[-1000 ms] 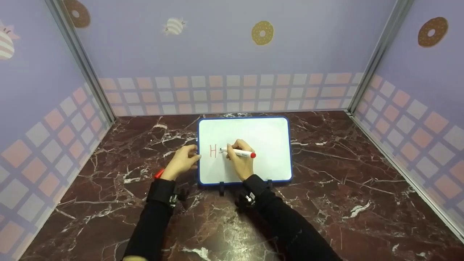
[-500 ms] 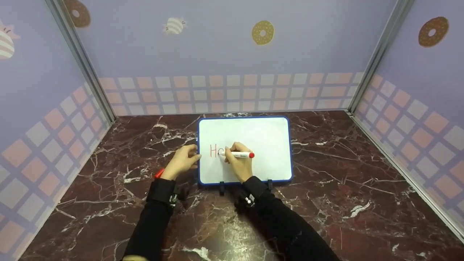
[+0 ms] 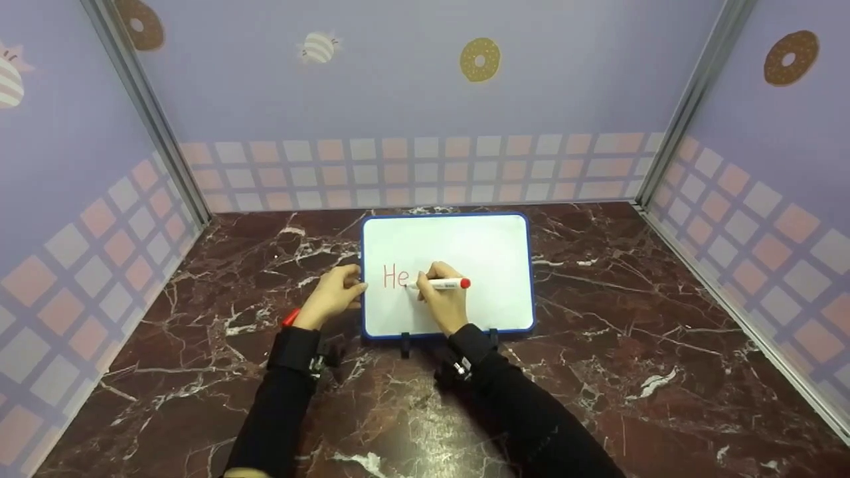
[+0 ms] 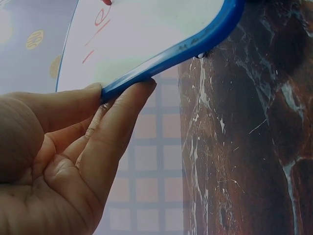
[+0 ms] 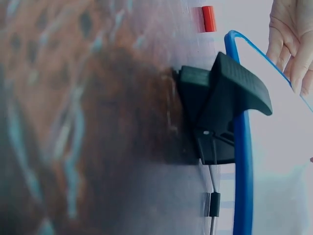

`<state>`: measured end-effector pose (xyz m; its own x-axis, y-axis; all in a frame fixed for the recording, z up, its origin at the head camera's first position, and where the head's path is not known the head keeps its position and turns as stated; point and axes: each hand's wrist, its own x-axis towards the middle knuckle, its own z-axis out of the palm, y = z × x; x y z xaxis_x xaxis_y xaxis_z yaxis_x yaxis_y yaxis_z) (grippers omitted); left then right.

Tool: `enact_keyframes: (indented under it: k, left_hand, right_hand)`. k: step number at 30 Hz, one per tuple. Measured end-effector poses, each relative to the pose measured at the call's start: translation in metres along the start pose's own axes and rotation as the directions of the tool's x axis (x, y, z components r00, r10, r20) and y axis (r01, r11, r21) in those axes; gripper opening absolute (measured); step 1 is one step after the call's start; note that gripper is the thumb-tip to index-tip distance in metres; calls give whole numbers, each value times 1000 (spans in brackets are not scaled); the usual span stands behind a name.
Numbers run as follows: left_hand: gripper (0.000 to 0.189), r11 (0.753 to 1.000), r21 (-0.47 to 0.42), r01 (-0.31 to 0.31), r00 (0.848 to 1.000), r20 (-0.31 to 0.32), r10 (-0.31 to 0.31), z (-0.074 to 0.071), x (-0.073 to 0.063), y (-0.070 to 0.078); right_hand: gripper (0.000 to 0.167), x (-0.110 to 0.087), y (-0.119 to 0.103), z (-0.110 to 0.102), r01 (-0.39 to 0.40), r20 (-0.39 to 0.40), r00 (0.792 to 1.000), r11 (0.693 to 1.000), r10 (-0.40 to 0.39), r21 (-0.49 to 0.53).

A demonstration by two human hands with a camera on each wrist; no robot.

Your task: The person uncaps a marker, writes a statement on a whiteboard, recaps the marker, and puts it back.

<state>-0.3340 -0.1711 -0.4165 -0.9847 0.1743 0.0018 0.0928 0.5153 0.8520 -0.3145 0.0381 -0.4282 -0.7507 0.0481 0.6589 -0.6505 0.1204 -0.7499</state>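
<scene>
A small whiteboard [image 3: 488,259] with a blue frame leans on a black stand [image 5: 220,107]. Red letters "He" [image 3: 396,276] are written on its left part. My right hand [image 3: 446,302] grips a white marker [image 3: 445,283] with a red end, its dark tip at the foot of the "e". The right wrist view shows neither this hand nor the marker clearly. At the board's left edge my left hand [image 3: 334,295] pinches the blue frame [image 4: 146,68], thumb and fingers on opposite sides.
A red marker cap [image 5: 209,18] stands on the dark marbled table [image 3: 631,318], partly behind the left wrist in the head view. Patterned lilac walls [image 3: 398,99] close off the back and both sides.
The right hand has moved the marker tip round, and the curve beside the "H" has become a full "e". My left hand stays at the board's edge.
</scene>
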Motion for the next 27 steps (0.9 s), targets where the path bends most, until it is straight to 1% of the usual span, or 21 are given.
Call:
enact_keyframes:
  k: [7,14,16,19,22,27]
  left_hand:
    - [49,1000,1,8,1000,-10,-8,1,1,-1]
    - [47,1000,9,-1,1000,-13,1,1,1,0]
    - [47,1000,15,-3,1000,-11,3,1,1,0]
    - [47,1000,14,2,1000,-2,-1,1,2,-2]
    - [46,1000,10,0,1000,7,0,1,2,-3]
    - [45,1000,8,4,1000,1,-4,0,2,0]
  right_hand:
    - [22,1,0,-2,1,-25,1000,1000,-1,-23]
    - [23,2,1,-2,20,-39,999,999,-21,-41]
    - [23,3,2,-2,9,-45,999,1000,-11,-29]
    - [24,4,3,-3,-14,-80,997,1000,13,-1]
    - [24,7,3,-5,-20,-111,994,999,23,27]
    - [23,14,1,-7,-7,-98,995,1000,10,27]
